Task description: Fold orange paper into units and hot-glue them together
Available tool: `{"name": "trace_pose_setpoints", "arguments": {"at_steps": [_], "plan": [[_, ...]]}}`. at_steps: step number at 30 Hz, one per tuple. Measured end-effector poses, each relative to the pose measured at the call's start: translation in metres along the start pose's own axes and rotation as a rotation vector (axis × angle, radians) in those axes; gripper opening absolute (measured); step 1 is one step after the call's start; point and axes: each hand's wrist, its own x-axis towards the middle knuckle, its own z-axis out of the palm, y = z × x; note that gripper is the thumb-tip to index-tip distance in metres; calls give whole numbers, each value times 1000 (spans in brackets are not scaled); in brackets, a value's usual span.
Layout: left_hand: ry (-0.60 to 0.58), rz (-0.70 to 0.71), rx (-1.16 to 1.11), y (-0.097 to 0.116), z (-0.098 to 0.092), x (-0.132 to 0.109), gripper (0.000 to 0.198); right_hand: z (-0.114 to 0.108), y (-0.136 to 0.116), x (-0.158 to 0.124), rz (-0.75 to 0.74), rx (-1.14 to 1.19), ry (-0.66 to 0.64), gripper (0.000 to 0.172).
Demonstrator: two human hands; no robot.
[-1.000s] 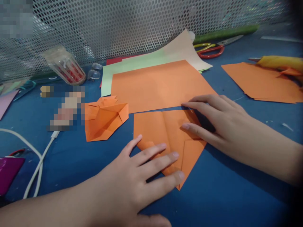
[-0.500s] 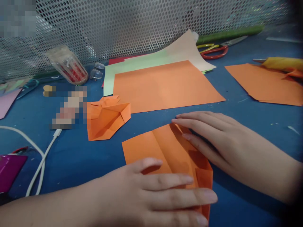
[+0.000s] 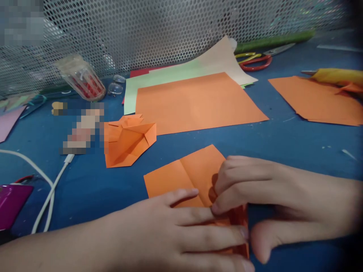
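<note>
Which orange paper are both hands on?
The creased orange piece nearest the camera, under the left hand and right hand; the folded model, big flat sheet and far-right sheet lie untouched.

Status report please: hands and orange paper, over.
Left hand flat on folded orange paper sheet. Right hand pinching its right edge. Second folded orange piece lies apart, not in the way.

Left hand [image 3: 170, 236], right hand [image 3: 272, 196] — bare (short plain nails).

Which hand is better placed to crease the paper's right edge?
Probably the right hand: its fingertips and thumb sit at that edge of the paper, while the left hand lies flat on it.
</note>
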Motion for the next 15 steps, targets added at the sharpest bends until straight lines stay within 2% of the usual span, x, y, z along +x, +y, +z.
{"name": "trace_pose_setpoints", "arguments": {"at_steps": [4,9,12,15], "plan": [[32,-23,-13,0,0,1,49,5,-1,0,37,53,39,26],[16,30,94,-2,-1,1,53,8,-2,4,91,156,77,20],[20,47,178,0,6,1,48,10,-2,1,90,204,72,12],[64,17,139,3,20,0,44,13,-4,-5,103,222,30,11]]}}
